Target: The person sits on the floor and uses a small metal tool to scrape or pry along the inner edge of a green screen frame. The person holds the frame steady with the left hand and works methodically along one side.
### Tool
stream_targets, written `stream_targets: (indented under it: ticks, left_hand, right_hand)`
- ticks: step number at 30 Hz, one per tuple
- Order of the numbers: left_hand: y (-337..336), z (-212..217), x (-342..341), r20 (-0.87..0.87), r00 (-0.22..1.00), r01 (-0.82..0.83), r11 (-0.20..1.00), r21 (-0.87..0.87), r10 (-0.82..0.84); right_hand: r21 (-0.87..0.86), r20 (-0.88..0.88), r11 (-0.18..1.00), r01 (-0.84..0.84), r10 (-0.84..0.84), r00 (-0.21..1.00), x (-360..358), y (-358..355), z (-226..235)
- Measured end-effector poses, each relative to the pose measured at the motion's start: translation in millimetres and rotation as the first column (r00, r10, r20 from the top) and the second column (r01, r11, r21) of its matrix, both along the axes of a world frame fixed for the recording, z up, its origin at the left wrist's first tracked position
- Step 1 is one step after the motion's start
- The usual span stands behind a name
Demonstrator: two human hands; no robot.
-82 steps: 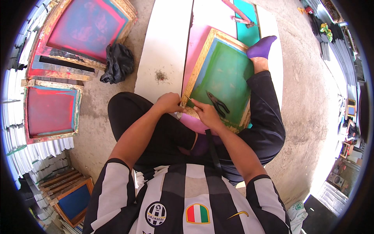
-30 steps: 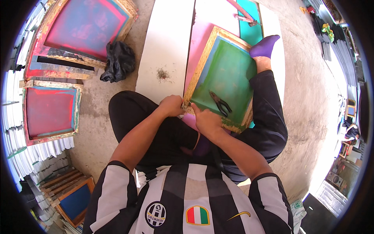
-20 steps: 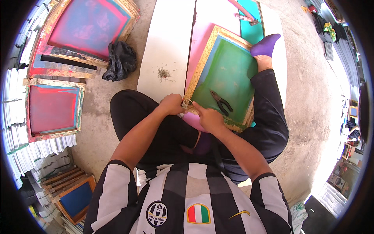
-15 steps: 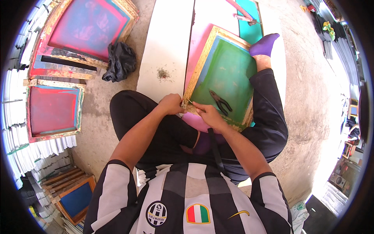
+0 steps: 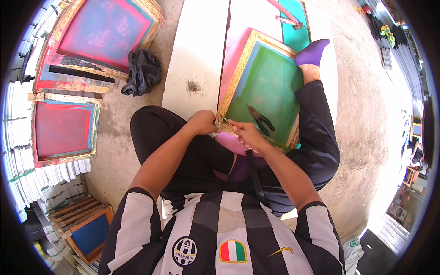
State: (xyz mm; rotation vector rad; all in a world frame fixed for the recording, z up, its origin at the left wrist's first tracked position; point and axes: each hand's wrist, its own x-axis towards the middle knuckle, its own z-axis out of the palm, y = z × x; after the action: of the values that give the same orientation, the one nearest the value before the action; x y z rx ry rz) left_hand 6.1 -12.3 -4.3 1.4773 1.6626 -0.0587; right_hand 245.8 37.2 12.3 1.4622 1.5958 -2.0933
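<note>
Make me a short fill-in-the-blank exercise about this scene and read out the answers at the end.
1. The pliers lie on the ____ panel inside the wooden frame.
2. The hand nearer the pliers is the person's ____ one.
3. The sock beside the frame is ____.
4. The crumpled plastic bag is ____ in colour.

Missing words: green; right; purple; black.

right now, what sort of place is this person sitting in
Likely a screen-printing workshop: colour-stained screens at left, white stacks beside them, and pliers on the green screen.
</note>
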Motion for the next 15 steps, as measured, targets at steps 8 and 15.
stream_targets:
  ticks: [8,15]
  left_hand:
    - [1,2,-2,-0.020,0.999,0.035,0.999,0.019,-0.035]
    - [4,11,3,-0.005,1.000,-0.020,0.999,-0.034,0.020]
  right_hand:
    - [0.596,0.121,0.742,-0.307,0.294,0.948,11,2,-18]
    - [0.566,0.040,0.806,-0.174,0.183,0.982,13,0,-19]
